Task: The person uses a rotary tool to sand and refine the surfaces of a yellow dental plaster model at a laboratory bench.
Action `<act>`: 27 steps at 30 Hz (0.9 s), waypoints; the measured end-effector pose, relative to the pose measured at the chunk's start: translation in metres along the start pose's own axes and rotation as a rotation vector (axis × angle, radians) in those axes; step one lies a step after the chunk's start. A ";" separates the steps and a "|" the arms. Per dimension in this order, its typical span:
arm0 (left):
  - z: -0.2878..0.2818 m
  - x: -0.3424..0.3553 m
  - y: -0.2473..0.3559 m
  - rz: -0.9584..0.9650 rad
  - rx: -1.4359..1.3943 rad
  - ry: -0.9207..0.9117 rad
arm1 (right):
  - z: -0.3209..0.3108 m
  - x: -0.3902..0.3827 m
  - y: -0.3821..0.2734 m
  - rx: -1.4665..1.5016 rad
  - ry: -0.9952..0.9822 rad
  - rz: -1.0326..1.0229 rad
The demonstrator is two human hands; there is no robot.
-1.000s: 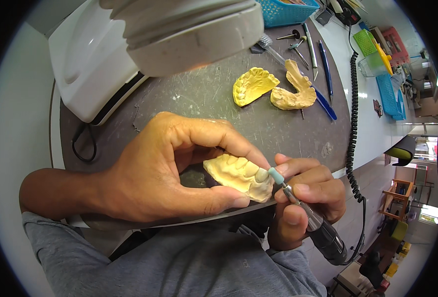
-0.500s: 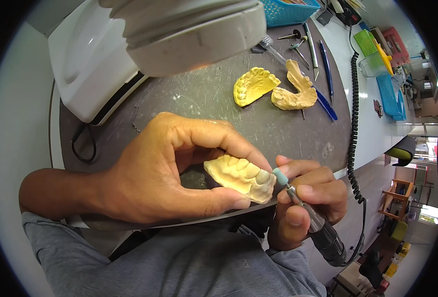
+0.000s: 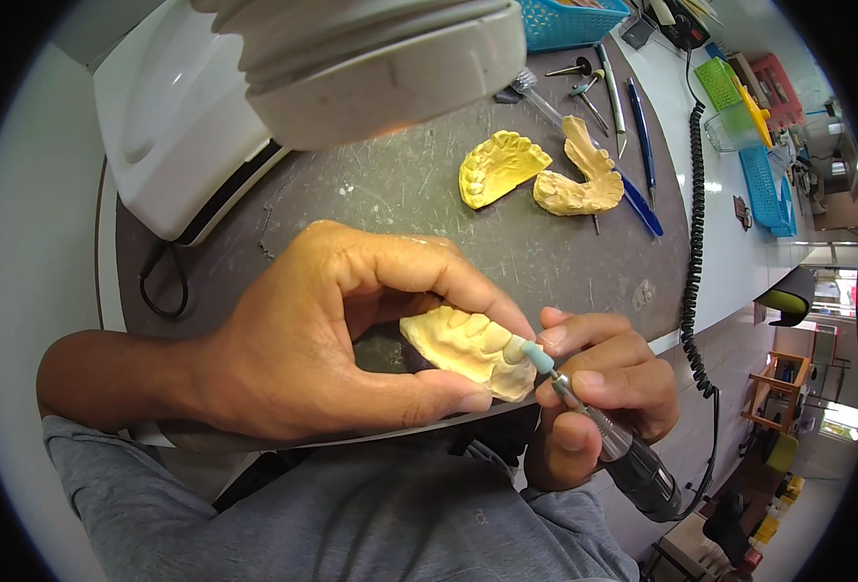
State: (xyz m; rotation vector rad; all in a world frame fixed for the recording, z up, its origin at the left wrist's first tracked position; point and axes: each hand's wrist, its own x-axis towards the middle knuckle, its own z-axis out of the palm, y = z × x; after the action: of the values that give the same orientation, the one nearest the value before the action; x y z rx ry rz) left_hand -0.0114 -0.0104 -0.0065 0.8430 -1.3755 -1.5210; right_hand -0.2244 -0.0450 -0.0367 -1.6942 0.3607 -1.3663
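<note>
My left hand (image 3: 322, 320) holds a cream plaster dental model (image 3: 463, 349) between thumb and fingers, tilted with its teeth facing up. My right hand (image 3: 613, 388) grips a metal-and-black rotary handpiece (image 3: 628, 466). Its pale blue rubber tip (image 3: 538, 357) is at the tooth at the model's right end. A yellow dental model (image 3: 502, 167) and a beige horseshoe-shaped model (image 3: 576, 179) lie beyond my hands on the dark work mat (image 3: 400, 194).
A white suction nozzle (image 3: 381, 78) hangs over the mat beside a white machine (image 3: 187, 116). Pens, burs and a blue spatula (image 3: 642, 204) lie at the back, near a blue basket (image 3: 574, 24). A coiled black cord (image 3: 696, 262) runs along the right side.
The handpiece tip shifted slightly right and away from the tooth, then back leftward onto it, now a little lower. My left hand and the model have barely moved.
</note>
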 end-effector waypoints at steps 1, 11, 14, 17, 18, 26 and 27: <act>0.000 0.000 0.000 0.013 0.012 -0.006 | 0.000 0.000 0.000 0.000 0.000 0.000; 0.000 0.000 0.000 0.019 0.023 -0.007 | 0.003 -0.001 -0.002 0.023 0.044 0.034; 0.000 0.000 0.000 0.013 0.022 0.002 | 0.001 -0.001 -0.001 0.017 0.030 0.031; 0.000 0.000 0.000 0.015 0.029 -0.008 | -0.001 0.000 -0.002 -0.001 -0.003 0.016; 0.000 0.000 0.000 0.006 0.022 -0.006 | -0.002 0.000 -0.002 -0.014 -0.025 0.009; 0.000 -0.001 -0.001 0.008 0.018 -0.002 | 0.000 0.000 0.000 -0.010 0.016 0.011; 0.000 -0.001 0.000 0.000 0.022 -0.004 | 0.000 -0.001 0.000 -0.005 0.031 0.020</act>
State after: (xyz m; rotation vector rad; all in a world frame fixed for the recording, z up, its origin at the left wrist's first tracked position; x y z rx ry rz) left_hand -0.0107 -0.0099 -0.0070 0.8543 -1.3974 -1.5111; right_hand -0.2244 -0.0439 -0.0371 -1.6713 0.3976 -1.3794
